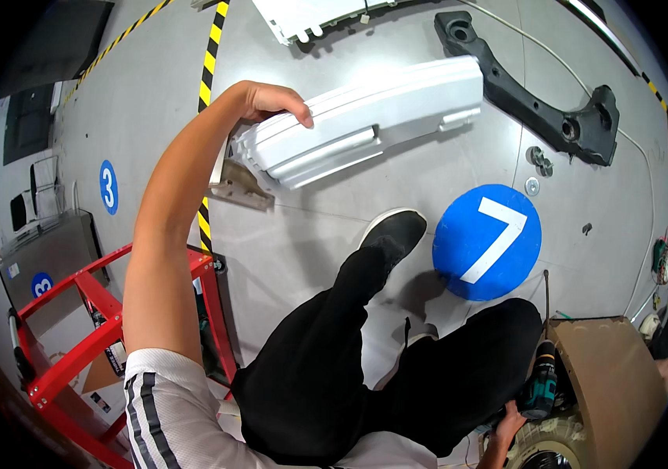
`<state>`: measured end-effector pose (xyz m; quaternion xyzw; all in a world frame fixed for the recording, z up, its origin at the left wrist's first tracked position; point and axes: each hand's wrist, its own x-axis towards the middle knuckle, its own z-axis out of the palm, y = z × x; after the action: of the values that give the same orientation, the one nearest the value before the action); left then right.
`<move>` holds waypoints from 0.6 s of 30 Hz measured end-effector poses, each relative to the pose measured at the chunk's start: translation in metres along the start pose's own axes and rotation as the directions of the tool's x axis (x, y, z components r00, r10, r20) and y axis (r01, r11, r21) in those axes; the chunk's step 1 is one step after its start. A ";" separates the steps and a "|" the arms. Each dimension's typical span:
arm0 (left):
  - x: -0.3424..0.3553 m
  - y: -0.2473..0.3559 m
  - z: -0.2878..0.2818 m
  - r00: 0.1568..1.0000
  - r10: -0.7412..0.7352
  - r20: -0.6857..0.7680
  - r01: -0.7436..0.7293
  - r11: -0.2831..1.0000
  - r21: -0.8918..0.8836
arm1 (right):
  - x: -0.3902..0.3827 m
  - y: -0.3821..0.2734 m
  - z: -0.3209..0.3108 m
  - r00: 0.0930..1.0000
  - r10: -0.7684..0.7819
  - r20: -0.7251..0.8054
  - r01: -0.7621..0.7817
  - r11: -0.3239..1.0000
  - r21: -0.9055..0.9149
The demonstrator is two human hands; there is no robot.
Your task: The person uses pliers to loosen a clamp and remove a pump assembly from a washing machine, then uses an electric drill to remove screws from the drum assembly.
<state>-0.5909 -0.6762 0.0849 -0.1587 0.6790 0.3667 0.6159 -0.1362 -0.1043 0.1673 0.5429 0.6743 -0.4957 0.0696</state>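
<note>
While the left hand (pixel 277 102) grips a white panel (pixel 381 109), right hand (pixel 510 423) partly hidden beside drill (pixel 539 387), hold unclear

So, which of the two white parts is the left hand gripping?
The lower white part: the left hand grips its left end. The upper white part, cropped at top, is untouched.

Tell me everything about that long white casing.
The long white casing looks like smooth, glossy plastic, with ridges along its upper edge, a recess in its face and small projections at its left end. It slants up rightward in view. The left hand grips it near its left end, thumb in front. Any support below is unclear.
</note>
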 end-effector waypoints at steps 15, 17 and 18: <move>0.004 -0.017 0.000 0.976 0.082 -0.201 -0.054 0.989 0.137 | 0.003 0.009 -0.004 0.998 0.046 -0.043 -0.047 0.999 -0.015; 0.001 -0.008 0.011 0.959 0.203 -0.198 -0.106 0.905 0.411 | 0.000 0.005 -0.002 0.996 0.059 -0.063 -0.061 0.998 -0.021; 0.001 -0.002 0.017 0.936 0.261 -0.236 -0.081 0.813 0.577 | 0.008 0.018 -0.009 0.996 0.038 -0.077 -0.041 0.998 -0.039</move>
<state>-0.5775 -0.6656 0.0842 0.0364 0.8543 0.1777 0.4871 -0.1212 -0.0940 0.1562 0.5730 0.6756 -0.4593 0.0645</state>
